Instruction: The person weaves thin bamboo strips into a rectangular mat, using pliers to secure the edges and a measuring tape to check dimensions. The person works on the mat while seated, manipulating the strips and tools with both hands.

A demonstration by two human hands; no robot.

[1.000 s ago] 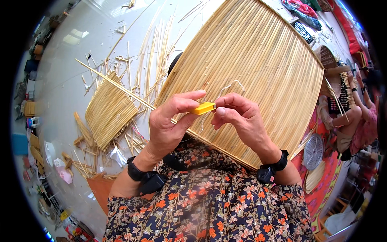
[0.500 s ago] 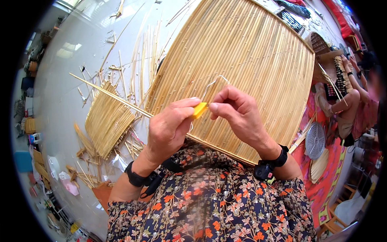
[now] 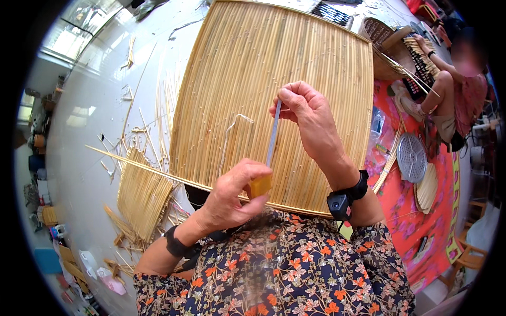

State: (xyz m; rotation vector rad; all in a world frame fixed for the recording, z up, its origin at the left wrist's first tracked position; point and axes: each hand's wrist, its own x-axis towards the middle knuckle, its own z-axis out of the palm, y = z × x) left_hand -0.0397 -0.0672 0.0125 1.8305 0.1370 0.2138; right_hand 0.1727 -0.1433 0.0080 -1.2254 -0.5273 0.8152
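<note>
My left hand (image 3: 232, 194) is closed around a yellow tape measure (image 3: 261, 186) near the front edge of a large panel of straw-coloured stalks (image 3: 242, 68). A narrow pale blade (image 3: 274, 134) runs up out of the case. Its far end is pinched between the thumb and fingers of my right hand (image 3: 308, 108), over the middle of the panel. A loose white string (image 3: 226, 138) lies on the stalks to the left of the blade. Along the near edge, long thin sticks (image 3: 132, 162) reach out past the panel to the left.
On the floor at left lie a smaller stalk piece (image 3: 142, 197) and scattered offcuts. To the right, a red patterned mat (image 3: 406, 242) bears a round grey grate (image 3: 411, 157) and a fan-shaped woven piece (image 3: 426, 188). Another person (image 3: 448, 95) sits beyond, next to a basket (image 3: 377, 32).
The blade has been drawn out: my right hand has moved up and away with its end, while my left hand has come lower with the case. The whole view has shifted slightly.
</note>
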